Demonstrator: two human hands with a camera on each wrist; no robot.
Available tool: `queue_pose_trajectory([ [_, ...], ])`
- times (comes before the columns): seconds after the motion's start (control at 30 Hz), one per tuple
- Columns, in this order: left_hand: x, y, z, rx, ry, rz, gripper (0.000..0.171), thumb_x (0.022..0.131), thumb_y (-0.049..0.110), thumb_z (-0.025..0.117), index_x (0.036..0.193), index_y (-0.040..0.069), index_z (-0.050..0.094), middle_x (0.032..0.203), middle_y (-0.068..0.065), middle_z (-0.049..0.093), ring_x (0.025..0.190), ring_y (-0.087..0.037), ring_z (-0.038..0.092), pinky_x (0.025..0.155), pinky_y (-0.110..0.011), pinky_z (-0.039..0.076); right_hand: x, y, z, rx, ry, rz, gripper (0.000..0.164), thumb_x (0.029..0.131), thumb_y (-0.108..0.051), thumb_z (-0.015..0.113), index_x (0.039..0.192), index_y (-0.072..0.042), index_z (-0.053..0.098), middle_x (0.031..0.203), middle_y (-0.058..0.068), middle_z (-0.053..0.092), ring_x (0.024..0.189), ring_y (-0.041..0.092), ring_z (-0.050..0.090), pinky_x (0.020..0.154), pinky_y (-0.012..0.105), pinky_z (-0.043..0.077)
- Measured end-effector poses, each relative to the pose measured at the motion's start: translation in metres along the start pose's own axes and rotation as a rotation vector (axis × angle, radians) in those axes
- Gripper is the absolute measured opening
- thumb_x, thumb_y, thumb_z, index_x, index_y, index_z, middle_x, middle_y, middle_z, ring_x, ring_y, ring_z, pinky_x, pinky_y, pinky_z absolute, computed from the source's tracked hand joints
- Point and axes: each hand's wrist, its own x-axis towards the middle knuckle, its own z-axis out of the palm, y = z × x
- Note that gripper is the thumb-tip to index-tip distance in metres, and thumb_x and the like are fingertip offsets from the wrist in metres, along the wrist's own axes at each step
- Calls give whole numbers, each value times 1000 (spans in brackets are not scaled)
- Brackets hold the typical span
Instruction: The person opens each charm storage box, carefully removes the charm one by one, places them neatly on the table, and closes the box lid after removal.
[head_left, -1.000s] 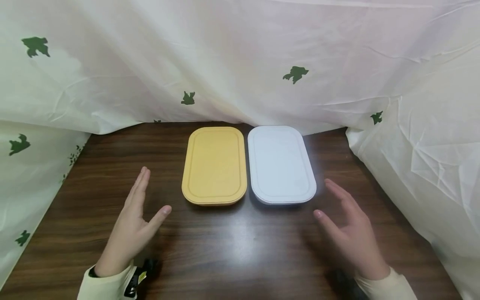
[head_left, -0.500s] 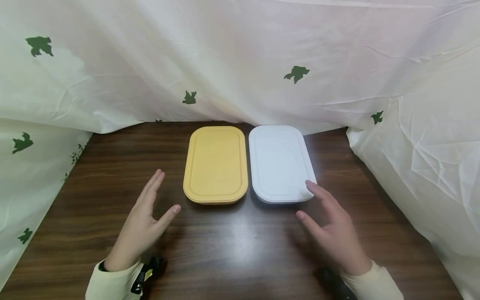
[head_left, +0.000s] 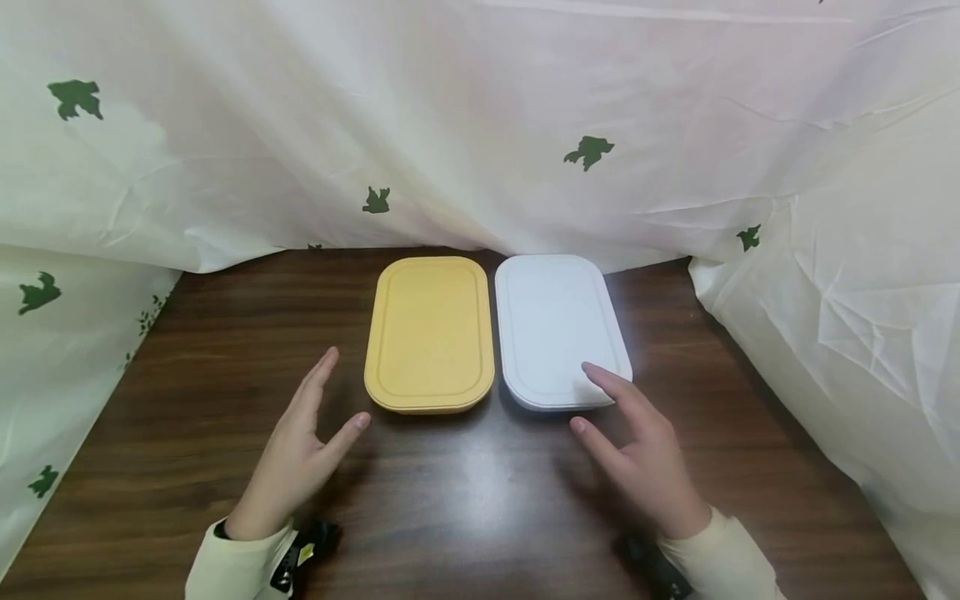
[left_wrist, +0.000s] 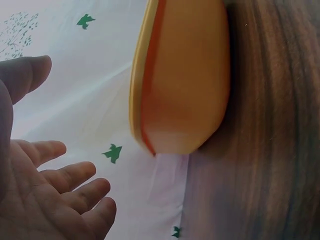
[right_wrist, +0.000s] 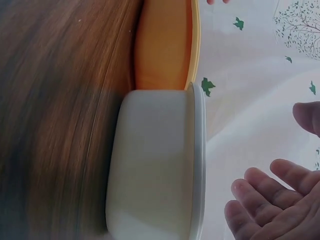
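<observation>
Two lidded rectangular containers with rounded corners stand side by side at the back of the table, a narrow gap between them. The left one is a yellow container (head_left: 430,333); the right one is a white container (head_left: 558,325). My left hand (head_left: 292,458) hovers to the front left of the yellow container, fingers extended and thumb apart, holding nothing. My right hand (head_left: 645,458) is at the white container's front right corner, its fingers over the lid edge in the head view. In the right wrist view that hand appears apart from the white container (right_wrist: 152,165).
A dark wood-grain table (head_left: 480,517) lies under both containers. A white curtain (head_left: 465,125) with green bird shapes hangs behind and along both sides, its hem close to the containers' far ends. Wrist-worn camera devices sit below each hand.
Both hands have moved inward toward the containers, the left one to the right and the right one to the left. The containers have stayed in place.
</observation>
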Motion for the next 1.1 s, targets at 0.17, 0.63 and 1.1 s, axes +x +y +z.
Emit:
queue_pose_trajectory([
  [0.17, 1, -3, 4, -22, 5, -19, 82, 85, 25, 68, 149, 26, 17, 152, 2, 20, 138, -21, 20, 104, -55, 27, 4, -4, 8, 21, -4, -4, 62, 79, -18, 75, 135, -20, 49, 134, -6, 51, 124, 14, 45, 103, 19, 31],
  [0.63, 5, -12, 22, -64, -11, -46, 79, 86, 31, 67, 148, 28, 19, 151, 0, 24, 138, -20, 23, 103, -54, 29, 17, -18, 36, 137, -39, -11, 53, 81, -18, 73, 130, -13, 53, 129, -1, 55, 119, 14, 50, 95, 23, 42],
  [1.1, 5, -8, 29, -55, -18, -44, 78, 86, 35, 65, 148, 20, 21, 151, -4, 27, 136, -20, 26, 105, -47, 30, 19, -52, 56, 437, -137, 99, 53, 84, -5, 67, 132, 2, 46, 135, 15, 49, 124, 24, 47, 97, 29, 40],
])
